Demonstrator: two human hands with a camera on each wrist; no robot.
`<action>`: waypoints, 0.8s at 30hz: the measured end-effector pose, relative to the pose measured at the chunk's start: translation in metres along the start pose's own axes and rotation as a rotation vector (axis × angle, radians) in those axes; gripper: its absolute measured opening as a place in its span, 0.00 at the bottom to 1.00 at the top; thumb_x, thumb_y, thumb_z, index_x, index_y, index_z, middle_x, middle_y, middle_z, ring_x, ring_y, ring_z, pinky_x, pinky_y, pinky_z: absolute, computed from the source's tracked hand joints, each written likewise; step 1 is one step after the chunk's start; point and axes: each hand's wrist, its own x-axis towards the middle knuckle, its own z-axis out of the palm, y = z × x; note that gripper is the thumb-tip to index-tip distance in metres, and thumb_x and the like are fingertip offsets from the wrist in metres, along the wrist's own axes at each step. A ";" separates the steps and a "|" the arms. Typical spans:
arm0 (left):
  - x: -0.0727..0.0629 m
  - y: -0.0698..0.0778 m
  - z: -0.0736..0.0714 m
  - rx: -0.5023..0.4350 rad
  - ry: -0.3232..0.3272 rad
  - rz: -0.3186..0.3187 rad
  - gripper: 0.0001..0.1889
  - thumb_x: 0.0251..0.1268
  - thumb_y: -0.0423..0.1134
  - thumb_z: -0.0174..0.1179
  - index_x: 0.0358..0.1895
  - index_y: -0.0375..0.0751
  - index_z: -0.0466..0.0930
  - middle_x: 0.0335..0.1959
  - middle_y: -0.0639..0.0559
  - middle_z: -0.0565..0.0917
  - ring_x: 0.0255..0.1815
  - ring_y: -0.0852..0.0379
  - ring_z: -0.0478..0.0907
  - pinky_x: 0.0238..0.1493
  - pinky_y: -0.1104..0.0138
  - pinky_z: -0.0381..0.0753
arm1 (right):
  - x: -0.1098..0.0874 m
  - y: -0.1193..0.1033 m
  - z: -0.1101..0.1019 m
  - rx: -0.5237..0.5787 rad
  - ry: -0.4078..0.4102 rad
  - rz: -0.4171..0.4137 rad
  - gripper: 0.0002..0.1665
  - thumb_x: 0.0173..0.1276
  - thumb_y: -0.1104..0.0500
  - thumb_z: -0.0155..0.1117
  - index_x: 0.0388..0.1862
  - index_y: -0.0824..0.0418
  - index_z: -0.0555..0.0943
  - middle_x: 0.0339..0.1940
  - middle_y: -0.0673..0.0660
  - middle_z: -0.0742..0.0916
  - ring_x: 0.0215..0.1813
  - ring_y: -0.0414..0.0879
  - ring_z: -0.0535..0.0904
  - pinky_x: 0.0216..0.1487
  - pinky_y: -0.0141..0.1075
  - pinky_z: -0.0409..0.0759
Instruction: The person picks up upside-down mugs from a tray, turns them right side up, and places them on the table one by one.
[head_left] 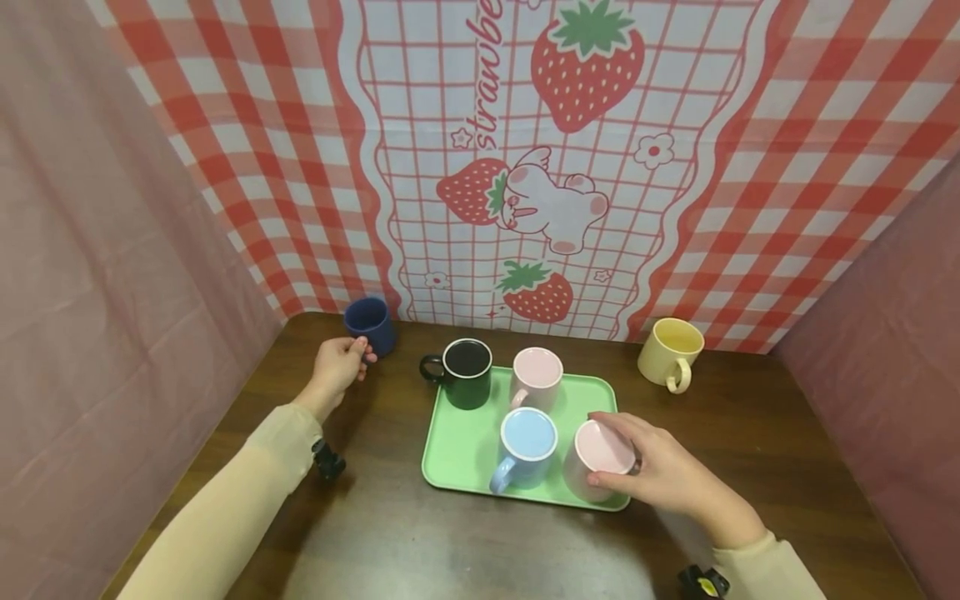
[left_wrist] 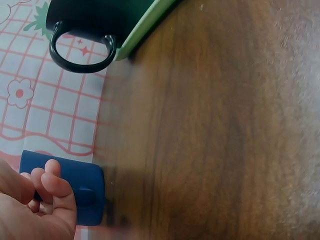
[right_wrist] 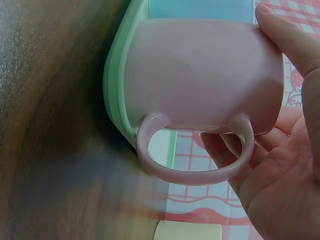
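Note:
At the table's back left, my left hand (head_left: 339,368) pinches the handle side of a navy blue mug (head_left: 381,332) with curled fingers. The left wrist view shows those fingers over much of the mug's handle. My right hand (head_left: 667,471) holds a pink mug (right_wrist: 200,75) near its top, thumb on one side and fingers on the other. That mug is at the front right corner of a green tray (head_left: 461,454), its handle towards the right wrist camera. A light blue mug (head_left: 527,467) stands just left of it on the tray.
Towards the tray's back are a black mug (head_left: 471,387) at the left and a second pink mug (head_left: 540,392). A yellow mug (head_left: 660,354) stands on the wooden table (head_left: 390,533) at the back right. Behind hangs a strawberry-patterned cloth (head_left: 420,208); pink drapes (head_left: 112,333) flank the table.

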 end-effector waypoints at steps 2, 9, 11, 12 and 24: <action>0.001 0.001 0.000 0.002 -0.008 0.000 0.19 0.91 0.38 0.50 0.49 0.21 0.82 0.29 0.53 0.86 0.24 0.64 0.75 0.26 0.72 0.79 | 0.000 0.000 -0.001 0.002 0.000 0.004 0.47 0.54 0.48 0.92 0.70 0.63 0.82 0.62 0.58 0.89 0.55 0.46 0.86 0.52 0.42 0.88; 0.004 0.001 -0.002 0.027 -0.023 -0.005 0.19 0.91 0.39 0.50 0.48 0.22 0.82 0.30 0.52 0.87 0.24 0.64 0.75 0.25 0.72 0.79 | 0.000 0.000 -0.001 0.010 -0.003 0.008 0.47 0.55 0.48 0.92 0.70 0.63 0.82 0.62 0.58 0.89 0.55 0.46 0.86 0.52 0.41 0.88; 0.004 0.002 -0.003 0.037 -0.026 -0.004 0.19 0.91 0.40 0.50 0.48 0.23 0.82 0.31 0.50 0.88 0.25 0.64 0.75 0.26 0.71 0.79 | 0.000 0.000 0.000 0.012 -0.003 0.007 0.47 0.55 0.48 0.92 0.70 0.63 0.82 0.62 0.58 0.89 0.56 0.46 0.86 0.53 0.41 0.88; 0.004 0.002 -0.003 0.042 -0.027 -0.006 0.19 0.91 0.40 0.50 0.48 0.23 0.82 0.32 0.49 0.88 0.25 0.64 0.75 0.26 0.71 0.80 | -0.001 0.000 0.000 0.012 -0.002 0.005 0.47 0.55 0.48 0.92 0.70 0.63 0.82 0.62 0.58 0.89 0.56 0.46 0.86 0.53 0.41 0.88; 0.006 0.005 -0.005 0.111 -0.002 -0.002 0.20 0.91 0.42 0.51 0.46 0.26 0.83 0.30 0.52 0.88 0.24 0.64 0.75 0.26 0.71 0.81 | 0.000 -0.001 -0.001 0.002 -0.002 -0.003 0.47 0.54 0.48 0.92 0.70 0.63 0.82 0.62 0.58 0.89 0.56 0.46 0.86 0.53 0.42 0.88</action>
